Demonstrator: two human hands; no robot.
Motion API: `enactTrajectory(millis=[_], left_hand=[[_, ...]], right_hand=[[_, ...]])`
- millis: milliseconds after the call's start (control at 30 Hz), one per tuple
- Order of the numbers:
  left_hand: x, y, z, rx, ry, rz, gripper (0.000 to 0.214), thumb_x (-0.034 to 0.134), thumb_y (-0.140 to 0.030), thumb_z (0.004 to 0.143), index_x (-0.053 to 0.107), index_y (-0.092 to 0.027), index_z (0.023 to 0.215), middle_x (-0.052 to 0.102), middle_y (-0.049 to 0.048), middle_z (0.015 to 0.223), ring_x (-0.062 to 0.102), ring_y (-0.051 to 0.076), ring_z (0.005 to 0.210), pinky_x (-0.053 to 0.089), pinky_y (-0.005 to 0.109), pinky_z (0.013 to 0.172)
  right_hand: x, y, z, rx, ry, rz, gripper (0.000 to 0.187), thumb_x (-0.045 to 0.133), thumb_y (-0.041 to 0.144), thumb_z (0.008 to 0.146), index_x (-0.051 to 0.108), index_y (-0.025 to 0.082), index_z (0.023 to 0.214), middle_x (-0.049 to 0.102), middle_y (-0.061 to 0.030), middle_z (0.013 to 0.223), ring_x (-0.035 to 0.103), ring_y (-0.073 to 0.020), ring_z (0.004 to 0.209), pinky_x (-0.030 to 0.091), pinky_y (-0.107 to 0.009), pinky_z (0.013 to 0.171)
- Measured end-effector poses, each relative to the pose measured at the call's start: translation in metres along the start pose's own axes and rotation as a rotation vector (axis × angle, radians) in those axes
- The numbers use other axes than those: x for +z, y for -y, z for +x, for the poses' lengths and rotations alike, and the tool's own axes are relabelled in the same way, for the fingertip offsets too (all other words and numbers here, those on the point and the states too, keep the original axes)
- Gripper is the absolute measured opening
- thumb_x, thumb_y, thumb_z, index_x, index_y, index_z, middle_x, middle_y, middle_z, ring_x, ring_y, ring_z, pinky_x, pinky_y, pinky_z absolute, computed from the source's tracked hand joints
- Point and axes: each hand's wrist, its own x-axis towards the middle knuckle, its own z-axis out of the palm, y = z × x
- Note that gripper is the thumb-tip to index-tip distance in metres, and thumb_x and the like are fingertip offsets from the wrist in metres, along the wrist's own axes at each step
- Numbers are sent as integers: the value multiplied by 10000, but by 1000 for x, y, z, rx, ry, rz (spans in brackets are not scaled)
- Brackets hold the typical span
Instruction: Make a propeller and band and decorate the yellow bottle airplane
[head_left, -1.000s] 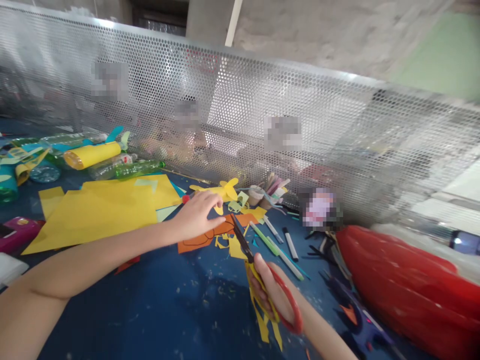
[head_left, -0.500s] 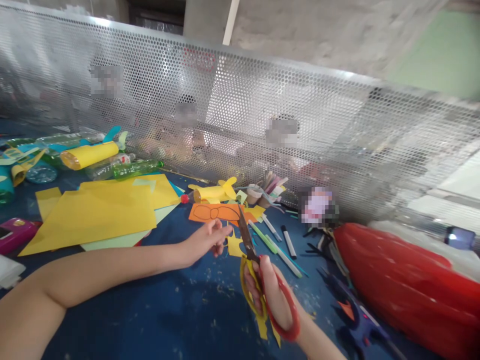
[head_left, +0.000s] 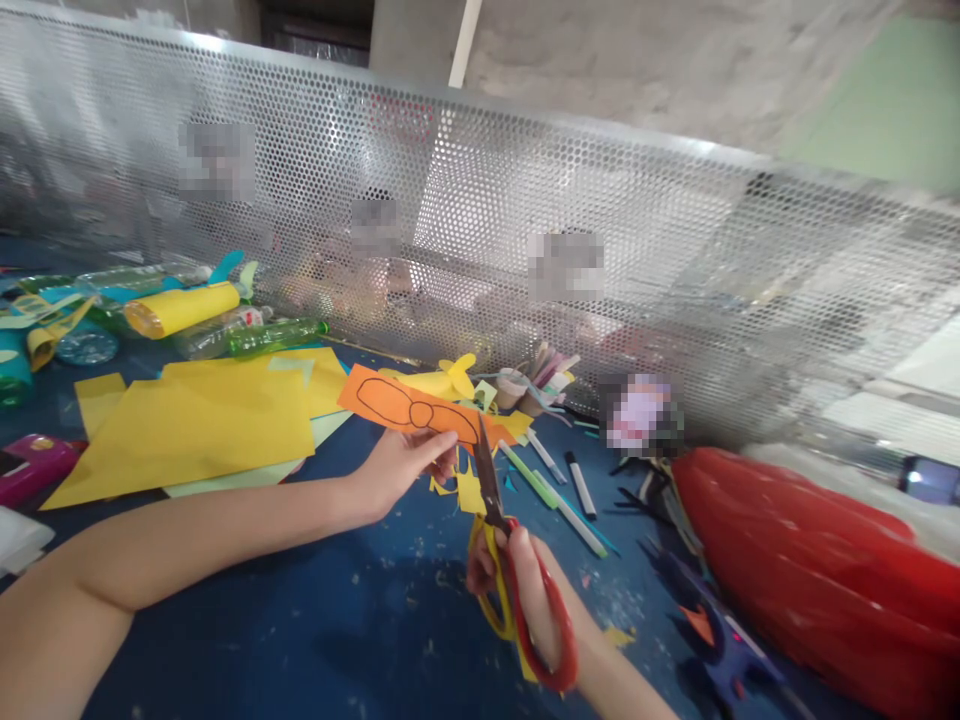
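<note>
Left hand pinches the orange paper strip at its right end — length running leftward — against scissors gripped by the right hand.

Head-worn view, angled forward and down, close above left hand, right hand, blue tabletop, facing perforated silver metal screen

The orange paper bears a black outline, the scissors red and yellow handles with seemingly dark blades.

Left arm reaches forward, bare; left hand raised, fingertips pinched together. Right hand lower, near it, fingers curled closed.
</note>
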Motion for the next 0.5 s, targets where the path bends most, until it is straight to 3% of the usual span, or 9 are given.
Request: enactTrajectory(millis=[167, 500], left_hand=[[3, 1, -4, 8, 11, -62, 294, 653, -425, 746, 585, -143, 702, 570, 3, 633, 507, 103, 564, 432, 259, 570], [6, 3, -6, -9, 12, -85, 277, 657, -389, 756, 606, -132, 667, 583, 13, 634, 513, 99, 557, 442, 257, 574]], right_hand=[[-2, 2, -1, -72, -21, -147, 637, 134, 673, 874, 466, 198, 611, 567, -57, 633, 496, -163, 597, 419, -282, 601], [-1, 3, -2, -100, -55, -148, 602, 145, 676, 870, 428, 210, 615, 566, -52, 636, 503, -166, 606, 403, -273, 595]])
